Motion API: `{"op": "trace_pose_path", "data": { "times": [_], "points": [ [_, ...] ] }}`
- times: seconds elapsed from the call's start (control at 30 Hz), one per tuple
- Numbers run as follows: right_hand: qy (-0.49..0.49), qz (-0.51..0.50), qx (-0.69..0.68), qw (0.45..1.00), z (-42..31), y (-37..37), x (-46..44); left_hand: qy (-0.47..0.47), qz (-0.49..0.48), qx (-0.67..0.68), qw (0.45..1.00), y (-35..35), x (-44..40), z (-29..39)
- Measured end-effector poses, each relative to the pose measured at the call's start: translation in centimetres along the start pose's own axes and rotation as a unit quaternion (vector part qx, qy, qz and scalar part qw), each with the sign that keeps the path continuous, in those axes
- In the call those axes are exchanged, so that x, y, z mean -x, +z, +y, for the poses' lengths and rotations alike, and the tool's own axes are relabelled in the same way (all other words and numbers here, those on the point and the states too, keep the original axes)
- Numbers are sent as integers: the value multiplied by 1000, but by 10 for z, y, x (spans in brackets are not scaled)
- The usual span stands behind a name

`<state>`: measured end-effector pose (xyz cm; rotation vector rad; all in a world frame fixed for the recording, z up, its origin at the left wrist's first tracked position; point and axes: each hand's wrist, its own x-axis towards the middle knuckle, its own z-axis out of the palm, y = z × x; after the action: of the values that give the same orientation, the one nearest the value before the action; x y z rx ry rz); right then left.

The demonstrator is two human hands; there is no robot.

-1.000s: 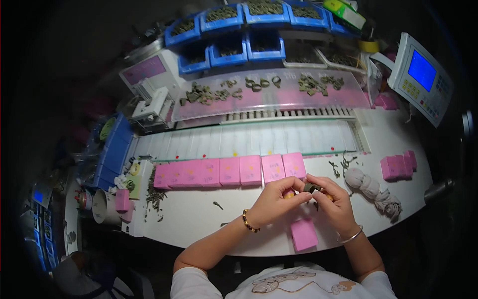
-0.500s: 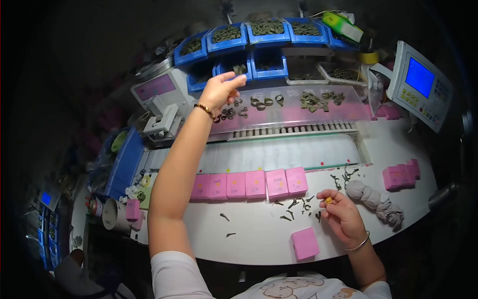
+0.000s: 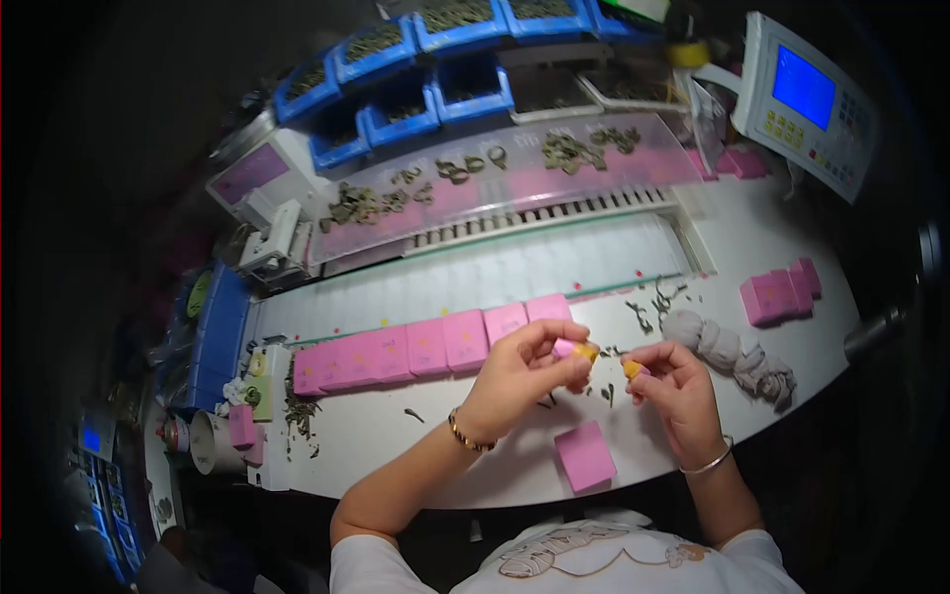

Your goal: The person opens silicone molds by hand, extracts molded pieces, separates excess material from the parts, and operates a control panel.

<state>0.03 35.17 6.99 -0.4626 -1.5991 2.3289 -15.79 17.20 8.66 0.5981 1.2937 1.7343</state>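
Note:
My left hand (image 3: 520, 381) hovers over the white worktable, its thumb and fingers pinched together. Pink and yellow patches show at its fingertips; whether these are fingertip covers or something held, I cannot tell. Close by on the right is my right hand (image 3: 678, 396), also in a pinch, with a yellow patch (image 3: 631, 368) at its fingertips. Anything between the fingers is too small to make out. Small dark metal-looking pieces (image 3: 608, 394) lie beneath and between the hands. A single pink block (image 3: 585, 457) rests on the table nearer to me.
A row of pink blocks (image 3: 381, 348) runs along the glass-edged panel (image 3: 475, 267). Behind it, a clear shelf (image 3: 515, 188) carries dark pieces, below blue bins (image 3: 396, 107). A twisted grey cloth (image 3: 732, 358) and more pink blocks (image 3: 777, 295) sit right. A display unit (image 3: 807, 99) stands back right.
My left hand has come down from the blue bins to beside my right hand, its fingers now pinched. The right hand stays pinched near the same place. The view has shifted.

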Motion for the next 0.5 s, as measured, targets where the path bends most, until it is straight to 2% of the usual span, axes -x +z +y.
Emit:
{"op": "trace_pose_path", "data": {
  "times": [0.07,0.1,0.17,0.27,0.43,0.5],
  "points": [
    [5,15,1,1000,3,1,6,38,-5,-15,999,11,10,-12],
    [-20,7,-6,1000,3,4,7,28,-14,-10,999,14,10,-19],
    [-47,-12,-22,999,4,5,9,96,4,-4,995,17,10,-32],
    [-62,-24,-5,998,12,-3,12,117,-23,-22,993,10,7,-51],
    [-63,-1,12,998,20,-3,15,94,-2,-15,995,15,12,-55],
    [-64,9,-22,998,18,2,15,126,15,-47,991,16,13,-55]
  ]
}}
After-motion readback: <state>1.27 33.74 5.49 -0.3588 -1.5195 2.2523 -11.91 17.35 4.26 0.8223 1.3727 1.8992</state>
